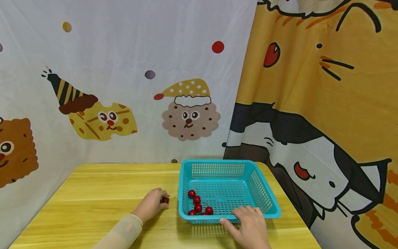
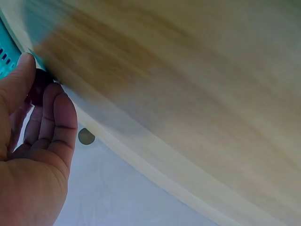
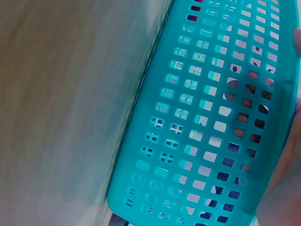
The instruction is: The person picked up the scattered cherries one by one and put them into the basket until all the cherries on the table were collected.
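Note:
Between its thumb and fingers, my left hand [image 1: 153, 204] pinches a dark red cherry [image 1: 165, 200] just left of the basket; a thin stem points toward the basket. The left wrist view shows the same cherry [image 2: 39, 87] between thumb and fingertips. A turquoise plastic basket [image 1: 230, 217] with latticed walls stands on the table. Several cherries [image 1: 198, 207] lie inside it, gathered at its near left corner. My right hand [image 1: 249, 224] rests on the basket's near rim, fingers over the edge and thumb outside. In the right wrist view only part of this hand [image 3: 282, 188] shows.
The yellow wood-grain table [image 1: 105, 193] has rounded far corners. Behind it hangs a pale curtain [image 1: 124, 52] with cartoon prints, and at the right an orange curtain [image 1: 298, 86] with cat drawings.

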Tool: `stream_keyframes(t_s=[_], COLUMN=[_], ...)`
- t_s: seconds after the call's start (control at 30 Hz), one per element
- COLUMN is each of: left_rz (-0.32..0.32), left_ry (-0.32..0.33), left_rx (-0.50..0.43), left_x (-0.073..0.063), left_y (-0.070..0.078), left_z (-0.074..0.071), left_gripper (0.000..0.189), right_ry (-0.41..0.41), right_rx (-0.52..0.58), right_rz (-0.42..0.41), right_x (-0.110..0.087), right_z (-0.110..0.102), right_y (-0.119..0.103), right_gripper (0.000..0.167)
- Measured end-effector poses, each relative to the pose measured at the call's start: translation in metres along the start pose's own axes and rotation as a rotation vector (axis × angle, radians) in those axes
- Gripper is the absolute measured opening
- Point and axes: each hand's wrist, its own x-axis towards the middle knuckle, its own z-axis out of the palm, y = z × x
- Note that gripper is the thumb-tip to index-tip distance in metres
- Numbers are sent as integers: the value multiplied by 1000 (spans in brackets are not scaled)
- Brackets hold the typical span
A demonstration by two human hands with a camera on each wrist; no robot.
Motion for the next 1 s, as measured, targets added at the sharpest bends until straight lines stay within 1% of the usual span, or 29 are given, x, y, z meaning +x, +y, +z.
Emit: stream_keyframes(t_s=[0.13, 0.3, 0.43, 0.53, 0.6, 0.67, 0.77, 0.83, 1.0], left_rz=[-10, -5, 0, -7, -24, -51, -87, -109, -152], left_ry=[5, 16, 17, 22, 34, 54, 103, 143, 263], left_rx=[-12, -15, -31, -61, -85, -119, -156, -188, -219], left_x=[-1, -2, -5, -7, -8, -9, -11, -12, -14], left_y=[-1, -2, -1, 1, 2, 4, 8, 12, 21], left_z=[1, 2, -1, -4, -6, -7, -11, -14, -24], left_gripper=[26, 26, 25, 26, 26, 27, 27, 27, 29], right_ry=[1, 0, -7, -6, -3, -1, -2, -2, 2], right_rx=[4, 2, -3, -3, -2, 0, -2, -2, -7], right_rz=[0, 0, 2, -2, -5, -6, -6, -7, -14], right_x=[0, 0, 0, 0, 0, 1, 0, 0, 0], right_z=[1, 1, 1, 0, 0, 0, 0, 0, 0], right_y=[0, 1, 1, 1, 1, 1, 1, 1, 1], right_gripper=[36, 35, 35, 35, 35, 35, 35, 35, 35])
